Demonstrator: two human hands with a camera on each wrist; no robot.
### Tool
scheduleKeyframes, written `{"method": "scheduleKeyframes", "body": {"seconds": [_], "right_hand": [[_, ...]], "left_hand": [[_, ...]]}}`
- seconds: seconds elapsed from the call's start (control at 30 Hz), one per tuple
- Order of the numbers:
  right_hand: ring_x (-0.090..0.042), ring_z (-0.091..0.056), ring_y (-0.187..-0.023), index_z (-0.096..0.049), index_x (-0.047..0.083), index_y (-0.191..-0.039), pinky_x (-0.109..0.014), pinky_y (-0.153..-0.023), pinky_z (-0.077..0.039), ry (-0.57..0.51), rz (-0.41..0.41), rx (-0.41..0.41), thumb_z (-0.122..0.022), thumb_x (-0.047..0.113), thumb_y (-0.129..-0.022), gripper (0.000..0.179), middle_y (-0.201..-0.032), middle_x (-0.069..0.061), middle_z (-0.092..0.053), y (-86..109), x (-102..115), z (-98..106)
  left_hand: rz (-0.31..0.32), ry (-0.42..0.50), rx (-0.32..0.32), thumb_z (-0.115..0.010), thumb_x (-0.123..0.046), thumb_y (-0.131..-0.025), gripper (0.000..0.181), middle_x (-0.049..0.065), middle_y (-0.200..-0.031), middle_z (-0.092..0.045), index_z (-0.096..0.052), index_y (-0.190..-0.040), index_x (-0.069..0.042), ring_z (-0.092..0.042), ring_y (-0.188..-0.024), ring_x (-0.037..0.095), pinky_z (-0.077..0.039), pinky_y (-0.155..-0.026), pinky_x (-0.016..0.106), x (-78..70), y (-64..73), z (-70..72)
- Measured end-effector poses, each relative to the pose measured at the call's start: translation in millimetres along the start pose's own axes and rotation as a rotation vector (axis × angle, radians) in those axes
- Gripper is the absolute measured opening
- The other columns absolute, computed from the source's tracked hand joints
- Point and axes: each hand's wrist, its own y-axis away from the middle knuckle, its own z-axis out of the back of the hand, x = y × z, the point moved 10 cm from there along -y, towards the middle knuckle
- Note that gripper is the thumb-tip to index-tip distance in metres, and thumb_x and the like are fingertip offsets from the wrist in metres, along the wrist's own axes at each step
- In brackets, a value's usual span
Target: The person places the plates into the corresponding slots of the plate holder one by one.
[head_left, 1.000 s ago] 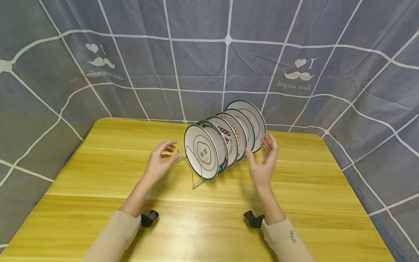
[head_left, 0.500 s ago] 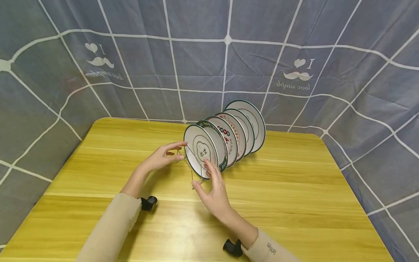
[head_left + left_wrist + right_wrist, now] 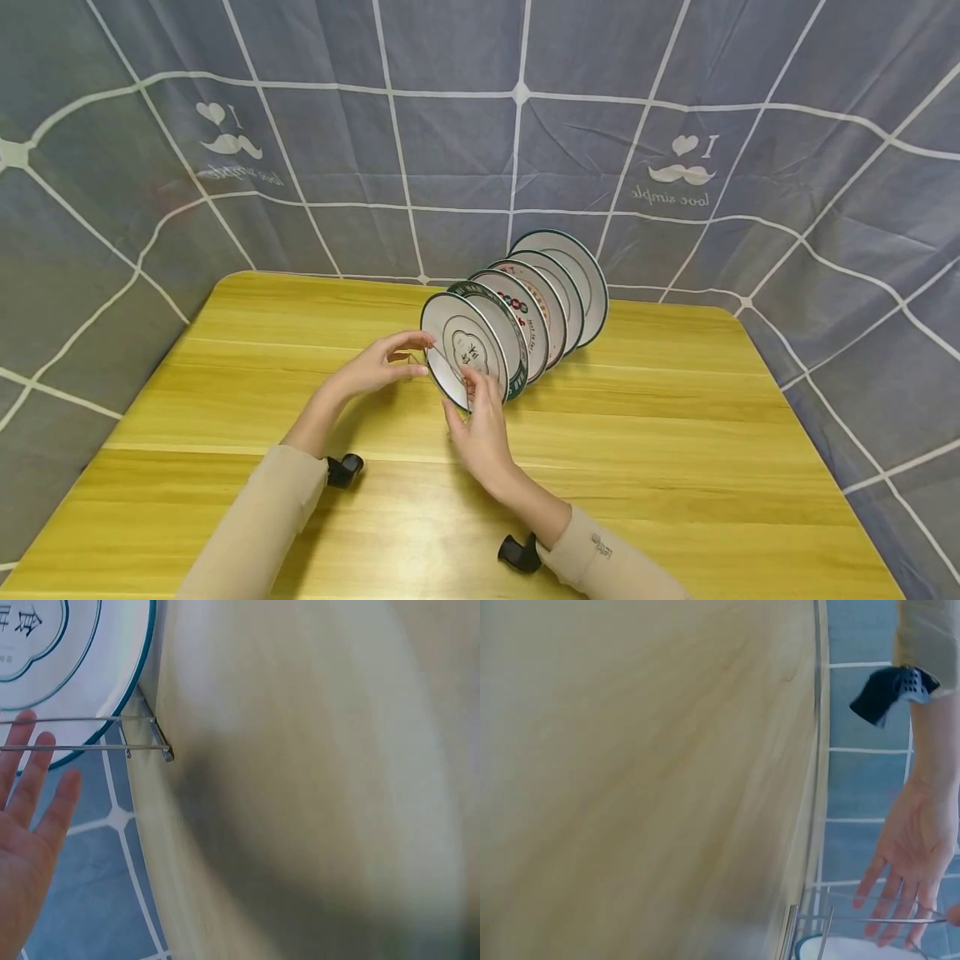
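Observation:
A row of several white plates with dark green and red rims leans in a wire plate rack (image 3: pixel 105 748). The front plate (image 3: pixel 471 340) bears a printed badge with characters. My left hand (image 3: pixel 373 365) pinches the rack's left front end between thumb and fingers. Its fingertips lie behind the wires in the left wrist view. At the right front end, my right hand (image 3: pixel 482 435) grips the rack with thumb and fingertips. The right wrist view shows my left hand again (image 3: pixel 915 844) by the wires. Most of the rack is hidden behind the plates.
The rack stands on a yellow wooden table (image 3: pixel 675 467), toward its back edge. A grey-blue curtain (image 3: pixel 337 150) with white grid lines hangs round the table's back and sides. Black camera mounts (image 3: pixel 517 554) stick out at both wrists.
My right hand has come from the far plates on the right to the rack's front end. My left hand has closed in on the rack. The front plates have shifted slightly right and toward me.

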Motion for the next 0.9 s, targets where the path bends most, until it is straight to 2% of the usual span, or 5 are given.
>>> {"method": "scheduleKeyframes", "body": {"seconds": [0.13,0.4,0.53,0.73,0.9], "right_hand": [[-0.024,-0.052,-0.096,-0.050,-0.003,-0.119,-0.034,-0.085,-0.048,-0.023,0.028,0.013,-0.066,0.002,-0.081,0.042,-0.109,-0.014,-0.051,3.5,-3.4,9.1],[-0.031,-0.056,-0.095,-0.052,-0.002,-0.117,-0.035,-0.084,-0.050,-0.128,0.037,0.142,-0.066,-0.002,-0.081,0.038,-0.108,-0.016,-0.053,9.9,-20.0,31.6],[-0.033,-0.055,-0.101,-0.052,0.001,-0.121,-0.037,-0.087,-0.049,-0.175,0.016,0.219,-0.063,-0.001,-0.083,0.039,-0.113,-0.015,-0.051,13.6,-33.5,44.3],[-0.033,-0.050,-0.108,-0.049,-0.003,-0.121,-0.036,-0.092,-0.046,-0.212,0.052,0.348,-0.059,-0.001,-0.087,0.036,-0.118,-0.018,-0.050,10.9,-47.7,61.4],[-0.039,-0.046,-0.109,-0.046,-0.007,-0.121,-0.035,-0.095,-0.042,-0.287,0.051,0.419,-0.056,-0.007,-0.087,0.036,-0.117,-0.024,-0.047,5.4,-61.6,70.5]], "left_hand": [[-0.027,0.013,-0.048,-0.066,-0.006,-0.083,0.043,0.020,-0.124,-0.052,-0.050,-0.123,0.002,-0.046,-0.117,0.035,-0.034,-0.100,0.051,-3.2,5.7,-8.1],[-0.032,0.042,-0.193,-0.072,-0.008,-0.077,0.041,0.021,-0.111,-0.056,-0.056,-0.113,0.005,-0.053,-0.104,0.038,-0.045,-0.091,0.045,-12.4,14.5,-28.7],[-0.034,0.029,-0.216,-0.075,-0.010,-0.075,0.040,0.021,-0.106,-0.057,-0.058,-0.110,0.004,-0.054,-0.098,0.037,-0.049,-0.087,0.042,-19.2,16.2,-42.2],[-0.043,0.039,-0.220,-0.074,-0.009,-0.076,0.037,0.020,-0.102,-0.059,-0.060,-0.108,0.003,-0.056,-0.095,0.035,-0.051,-0.081,0.041,-26.0,13.7,-60.1],[-0.049,-0.005,-0.274,-0.077,-0.014,-0.074,0.038,0.017,-0.100,-0.061,-0.062,-0.106,0.000,-0.058,-0.092,0.032,-0.053,-0.074,0.042,-30.7,7.2,-70.3]]}}
